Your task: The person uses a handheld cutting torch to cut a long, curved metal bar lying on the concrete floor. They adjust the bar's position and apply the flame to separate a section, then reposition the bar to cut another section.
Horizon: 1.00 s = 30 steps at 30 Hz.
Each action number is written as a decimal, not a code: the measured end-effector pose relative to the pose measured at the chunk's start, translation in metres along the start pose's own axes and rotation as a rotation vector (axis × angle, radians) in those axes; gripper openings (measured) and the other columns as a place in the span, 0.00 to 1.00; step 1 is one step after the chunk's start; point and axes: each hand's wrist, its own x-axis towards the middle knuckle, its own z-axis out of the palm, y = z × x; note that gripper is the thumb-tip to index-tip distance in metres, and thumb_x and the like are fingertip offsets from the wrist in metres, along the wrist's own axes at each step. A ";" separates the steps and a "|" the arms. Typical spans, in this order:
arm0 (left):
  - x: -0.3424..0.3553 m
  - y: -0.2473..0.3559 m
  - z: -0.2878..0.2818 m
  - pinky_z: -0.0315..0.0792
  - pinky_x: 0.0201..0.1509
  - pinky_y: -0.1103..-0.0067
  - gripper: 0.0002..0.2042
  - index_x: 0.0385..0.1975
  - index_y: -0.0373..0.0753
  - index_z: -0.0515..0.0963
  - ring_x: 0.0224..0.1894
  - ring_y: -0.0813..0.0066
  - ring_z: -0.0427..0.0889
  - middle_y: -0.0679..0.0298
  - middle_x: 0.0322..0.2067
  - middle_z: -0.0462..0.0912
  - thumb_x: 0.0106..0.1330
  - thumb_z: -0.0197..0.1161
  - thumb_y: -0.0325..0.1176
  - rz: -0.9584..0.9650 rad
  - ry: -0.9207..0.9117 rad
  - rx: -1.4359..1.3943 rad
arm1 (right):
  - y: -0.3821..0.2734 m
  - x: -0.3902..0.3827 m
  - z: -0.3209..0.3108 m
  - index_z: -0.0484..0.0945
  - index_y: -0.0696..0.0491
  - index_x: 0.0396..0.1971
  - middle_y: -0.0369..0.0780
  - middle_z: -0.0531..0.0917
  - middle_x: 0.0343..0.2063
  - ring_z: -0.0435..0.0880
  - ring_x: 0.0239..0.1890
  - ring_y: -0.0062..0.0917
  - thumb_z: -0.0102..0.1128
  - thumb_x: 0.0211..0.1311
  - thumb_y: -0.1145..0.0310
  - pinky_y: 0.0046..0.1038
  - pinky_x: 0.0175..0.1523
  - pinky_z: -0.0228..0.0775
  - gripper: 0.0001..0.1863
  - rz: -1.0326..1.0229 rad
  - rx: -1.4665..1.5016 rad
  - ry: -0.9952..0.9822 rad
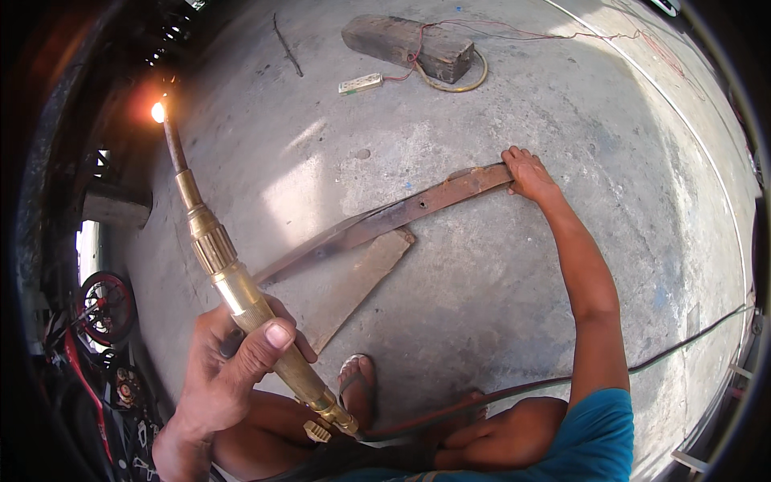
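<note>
A brass gas torch [236, 287] is gripped in my left hand [221, 365], the thumb lying along its barrel. The torch points up and away to the left, and a bright flame [159, 111] burns at its tip. My right hand [530, 175] is closed around the far right end of a rusty metal bar [418, 205] with a small hole in it. That bar slants down to the left, and its near end passes behind the torch. A flat wooden plank [365, 281] lies on the floor beneath the bar.
Dark hoses [514, 391] run from the torch's rear across my legs to the right. Further off, a timber block [405, 46] has red wire and a looped tube around it, beside a pale power strip [361, 83]. A red motorcycle [88, 353] stands at the left.
</note>
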 end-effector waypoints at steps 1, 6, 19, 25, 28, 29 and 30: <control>0.002 -0.002 0.001 0.73 0.35 0.79 0.21 0.42 0.33 0.80 0.32 0.74 0.86 0.56 0.29 0.88 0.75 0.65 0.50 -0.012 0.031 0.006 | -0.001 0.000 -0.002 0.72 0.52 0.62 0.43 0.77 0.60 0.75 0.67 0.44 0.86 0.41 0.72 0.45 0.71 0.71 0.44 0.010 -0.002 -0.022; 0.014 0.001 0.007 0.65 0.24 0.85 0.25 0.40 0.34 0.79 0.25 0.79 0.84 0.56 0.26 0.89 0.73 0.66 0.56 0.004 0.054 0.025 | -0.009 0.006 -0.016 0.74 0.50 0.63 0.42 0.76 0.62 0.75 0.68 0.43 0.87 0.42 0.71 0.48 0.70 0.72 0.44 0.065 -0.051 -0.094; 0.009 -0.004 0.002 0.68 0.28 0.83 0.22 0.42 0.35 0.79 0.28 0.78 0.84 0.56 0.29 0.89 0.74 0.66 0.52 0.007 0.075 -0.007 | -0.021 -0.008 -0.019 0.71 0.52 0.62 0.46 0.77 0.64 0.74 0.71 0.44 0.87 0.45 0.63 0.51 0.72 0.68 0.43 0.116 0.069 -0.061; 0.004 -0.008 -0.003 0.62 0.24 0.85 0.23 0.43 0.35 0.79 0.25 0.80 0.84 0.55 0.27 0.89 0.73 0.67 0.54 0.026 0.112 -0.020 | -0.004 -0.020 -0.020 0.71 0.54 0.54 0.50 0.86 0.51 0.83 0.60 0.50 0.87 0.46 0.60 0.51 0.66 0.72 0.39 0.075 0.065 -0.192; 0.001 -0.011 -0.004 0.62 0.24 0.85 0.23 0.42 0.35 0.79 0.25 0.81 0.83 0.56 0.27 0.89 0.73 0.67 0.54 0.028 0.117 0.005 | -0.005 -0.030 -0.005 0.70 0.54 0.52 0.51 0.87 0.47 0.84 0.58 0.51 0.87 0.46 0.61 0.51 0.63 0.73 0.37 0.043 0.043 -0.044; 0.000 -0.010 -0.004 0.62 0.24 0.85 0.23 0.42 0.35 0.79 0.25 0.81 0.83 0.56 0.27 0.89 0.74 0.67 0.54 0.028 0.112 0.006 | -0.005 -0.032 -0.002 0.70 0.54 0.51 0.51 0.87 0.47 0.84 0.57 0.51 0.87 0.46 0.61 0.51 0.63 0.73 0.37 0.032 0.037 -0.010; -0.001 -0.009 -0.005 0.62 0.24 0.85 0.23 0.42 0.35 0.80 0.25 0.81 0.83 0.56 0.27 0.89 0.74 0.66 0.54 0.028 0.106 0.008 | -0.005 -0.034 0.001 0.70 0.54 0.51 0.51 0.87 0.48 0.84 0.57 0.50 0.87 0.46 0.61 0.51 0.63 0.73 0.37 0.023 0.031 0.023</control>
